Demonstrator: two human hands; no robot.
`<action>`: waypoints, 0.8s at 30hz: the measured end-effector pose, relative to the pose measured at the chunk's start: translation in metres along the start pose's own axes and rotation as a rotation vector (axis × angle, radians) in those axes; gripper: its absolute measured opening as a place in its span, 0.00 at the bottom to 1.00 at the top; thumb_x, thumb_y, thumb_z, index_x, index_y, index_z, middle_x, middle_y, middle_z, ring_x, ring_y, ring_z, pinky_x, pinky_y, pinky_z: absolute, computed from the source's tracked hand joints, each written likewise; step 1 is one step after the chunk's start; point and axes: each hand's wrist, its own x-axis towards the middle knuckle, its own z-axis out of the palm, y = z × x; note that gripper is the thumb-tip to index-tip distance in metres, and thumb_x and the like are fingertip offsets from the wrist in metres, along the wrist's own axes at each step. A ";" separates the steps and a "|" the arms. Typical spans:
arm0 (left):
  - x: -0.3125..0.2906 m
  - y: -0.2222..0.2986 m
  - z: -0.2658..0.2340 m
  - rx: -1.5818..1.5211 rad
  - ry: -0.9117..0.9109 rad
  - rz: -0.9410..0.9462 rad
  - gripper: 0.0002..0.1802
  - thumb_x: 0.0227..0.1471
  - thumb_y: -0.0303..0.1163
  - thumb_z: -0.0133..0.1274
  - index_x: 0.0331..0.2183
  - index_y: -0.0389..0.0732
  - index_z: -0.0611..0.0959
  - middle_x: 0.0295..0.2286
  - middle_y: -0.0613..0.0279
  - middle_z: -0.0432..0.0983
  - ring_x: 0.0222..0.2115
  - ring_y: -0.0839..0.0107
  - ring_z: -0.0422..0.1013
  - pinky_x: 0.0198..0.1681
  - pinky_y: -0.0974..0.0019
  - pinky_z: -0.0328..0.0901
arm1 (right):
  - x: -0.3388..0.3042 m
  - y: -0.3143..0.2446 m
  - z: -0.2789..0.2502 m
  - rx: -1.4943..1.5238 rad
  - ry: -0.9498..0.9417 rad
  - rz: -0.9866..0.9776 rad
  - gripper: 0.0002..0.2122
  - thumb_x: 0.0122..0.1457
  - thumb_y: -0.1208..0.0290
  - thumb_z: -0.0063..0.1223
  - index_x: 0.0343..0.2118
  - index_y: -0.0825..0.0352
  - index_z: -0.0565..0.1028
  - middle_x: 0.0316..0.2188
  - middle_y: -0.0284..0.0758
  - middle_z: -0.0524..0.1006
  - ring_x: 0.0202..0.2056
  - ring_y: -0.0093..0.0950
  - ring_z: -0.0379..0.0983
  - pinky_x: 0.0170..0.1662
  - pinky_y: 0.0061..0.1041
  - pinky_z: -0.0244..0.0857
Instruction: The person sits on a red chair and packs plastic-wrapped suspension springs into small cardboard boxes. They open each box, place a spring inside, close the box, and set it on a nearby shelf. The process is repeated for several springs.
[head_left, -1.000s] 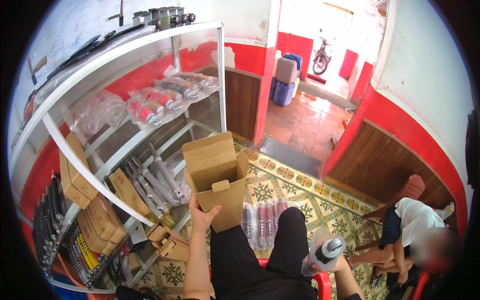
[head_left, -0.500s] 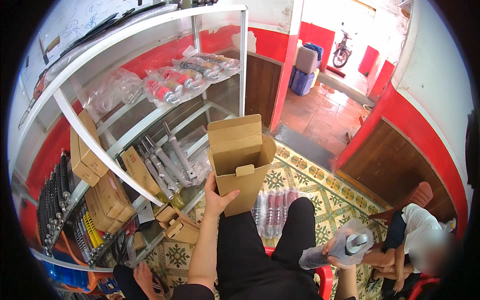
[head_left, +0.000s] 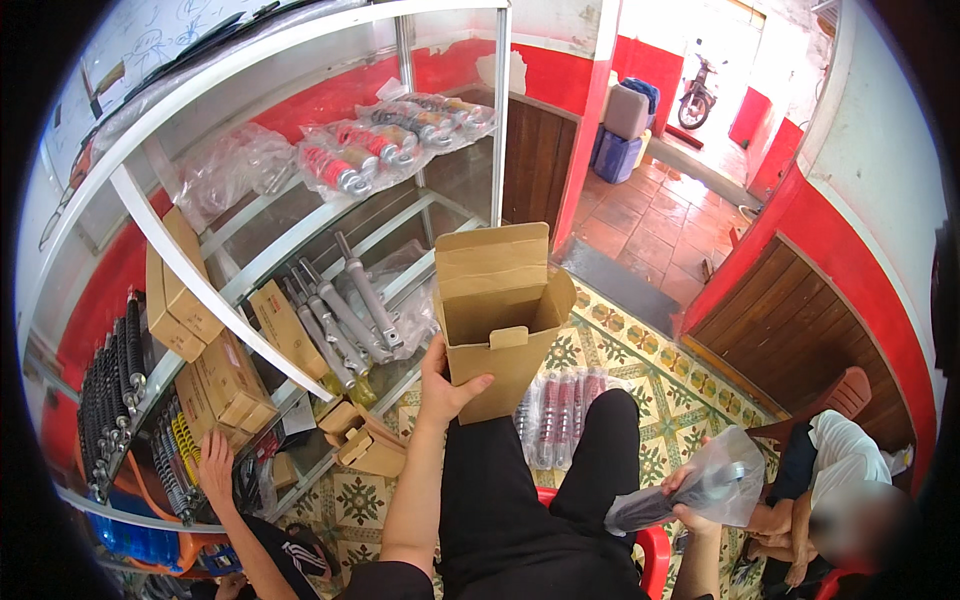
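Note:
An open brown cardboard box stands upright above my lap, flaps raised, and nothing shows in the part of its inside I can see. My left hand grips it by its lower left side, thumb on the front. To the right, my right hand is closed around a shock absorber wrapped in a clear plastic bag. The shock absorber lies nearly level over my right thigh, its metal end towards the right. On the floor beyond my knees lie several plastic-wrapped shock absorbers.
A glass-shelved metal rack fills the left, holding bagged shock absorbers, fork tubes and closed cartons. A co-worker's hand touches a carton. Another person sits at right. More open cartons lie beside the rack.
The wrapped shock absorber has tilted in my right hand, and its bag now stands out further past the metal end. A co-worker's hand at left has risen to the cartons.

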 end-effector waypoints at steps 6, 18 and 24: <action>0.001 0.001 0.003 -0.026 -0.005 0.011 0.37 0.36 0.36 0.70 0.48 0.37 0.71 0.41 0.61 0.74 0.44 0.70 0.71 0.49 0.66 0.63 | 0.001 -0.008 0.004 -0.044 0.060 -0.014 0.52 0.40 0.75 0.70 0.66 0.63 0.43 0.28 0.38 0.71 0.32 0.32 0.72 0.39 0.34 0.69; -0.002 0.000 0.003 -0.008 -0.016 0.001 0.38 0.35 0.34 0.71 0.48 0.37 0.71 0.42 0.61 0.74 0.45 0.70 0.70 0.50 0.65 0.63 | 0.024 -0.040 0.025 -0.114 0.243 -0.061 0.46 0.39 0.70 0.71 0.61 0.69 0.53 0.27 0.35 0.72 0.31 0.28 0.72 0.38 0.29 0.68; -0.003 -0.002 0.008 -0.017 -0.051 -0.007 0.38 0.34 0.33 0.71 0.48 0.37 0.71 0.42 0.62 0.74 0.44 0.71 0.70 0.49 0.66 0.63 | 0.030 -0.042 0.030 -0.186 0.316 -0.060 0.43 0.39 0.67 0.71 0.57 0.71 0.57 0.28 0.35 0.72 0.32 0.28 0.72 0.40 0.28 0.67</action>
